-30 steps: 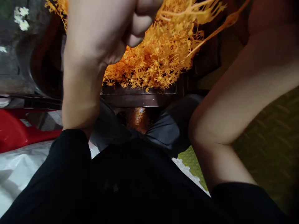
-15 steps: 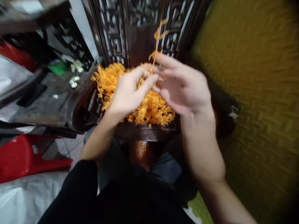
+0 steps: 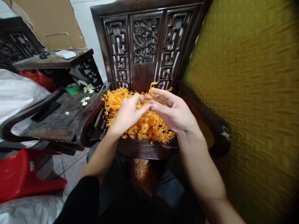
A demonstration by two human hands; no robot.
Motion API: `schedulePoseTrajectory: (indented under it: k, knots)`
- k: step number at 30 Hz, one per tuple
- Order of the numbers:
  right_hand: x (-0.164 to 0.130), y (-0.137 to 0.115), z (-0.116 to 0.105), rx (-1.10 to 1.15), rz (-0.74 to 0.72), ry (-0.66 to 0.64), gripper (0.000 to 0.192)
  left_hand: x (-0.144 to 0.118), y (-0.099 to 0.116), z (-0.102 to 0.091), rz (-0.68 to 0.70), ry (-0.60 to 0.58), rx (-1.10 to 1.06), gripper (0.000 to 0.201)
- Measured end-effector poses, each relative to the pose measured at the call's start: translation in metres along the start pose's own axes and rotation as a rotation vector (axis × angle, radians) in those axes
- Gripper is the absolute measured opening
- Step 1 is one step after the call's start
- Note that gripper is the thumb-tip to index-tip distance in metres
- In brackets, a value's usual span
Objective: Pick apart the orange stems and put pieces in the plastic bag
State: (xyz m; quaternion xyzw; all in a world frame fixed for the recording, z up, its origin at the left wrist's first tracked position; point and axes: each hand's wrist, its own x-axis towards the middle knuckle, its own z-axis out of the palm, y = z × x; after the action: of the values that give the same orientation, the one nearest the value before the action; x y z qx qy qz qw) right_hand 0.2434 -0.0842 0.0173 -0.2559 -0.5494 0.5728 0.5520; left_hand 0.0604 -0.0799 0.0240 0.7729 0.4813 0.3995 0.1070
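Orange plastic sprig (image 3: 153, 88) sits pinched between both hands, left hand (image 3: 127, 113) and right hand (image 3: 174, 112) meeting fingertip to fingertip above one heap of orange sprigs (image 3: 140, 126) on one carved wooden chair (image 3: 142, 46). One red stool (image 3: 23, 174) stands at left.

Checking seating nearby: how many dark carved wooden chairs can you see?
2. One dark carved wooden chair stands straight ahead, its seat holding the pile of orange plastic sprigs. The second stands to its left, with small white flowers on its seat. More may be out of view.
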Motion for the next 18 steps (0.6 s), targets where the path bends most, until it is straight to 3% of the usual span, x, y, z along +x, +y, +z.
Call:
schedulePoseTrajectory:
  k: [6, 11, 13, 16, 18]
  knots:
    - [0.011, 0.009, -0.005, -0.304, -0.116, 0.098, 0.053, -0.004, -0.004, -0.01, 0.146, -0.121, 0.132, 0.016]
    - [0.013, 0.007, -0.005, -0.669, -0.222, 0.092, 0.012, -0.008, 0.005, -0.018, 0.186, -0.139, 0.462, 0.03]
    - [0.01, 0.005, -0.002, -0.694, -0.198, 0.13, 0.009, -0.006, 0.003, -0.019, 0.247, -0.088, 0.504, 0.032]
    - [-0.001, -0.008, -0.001, -0.624, -0.199, 0.188, 0.011, 0.005, -0.022, -0.019, 0.371, -0.052, 0.447, 0.028]
    - [-0.013, -0.025, -0.004, -0.559, -0.31, 0.259, 0.012, 0.015, -0.053, -0.019, 0.337, 0.016, 0.383, 0.029]
